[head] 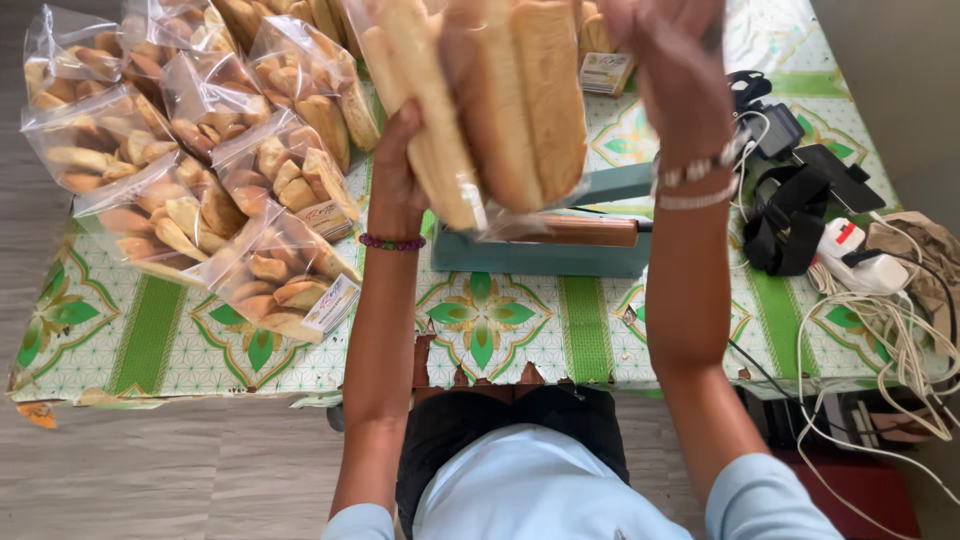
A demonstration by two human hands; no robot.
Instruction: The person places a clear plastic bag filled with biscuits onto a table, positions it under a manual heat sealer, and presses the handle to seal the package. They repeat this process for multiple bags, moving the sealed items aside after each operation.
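I hold a clear plastic bag of long pale baked biscuits up close to the camera, above the table. My left hand grips its left side, a beaded band on the wrist. My right hand grips the right side near the top, with pale bracelets on the wrist. Directly below the bag sits a teal bag sealer with a brown bar.
Several sealed bags of biscuits with labels are heaped on the left of the table. The green patterned tablecloth is torn at the near edge. Black straps, a white plug adapter and tangled white cables lie at the right.
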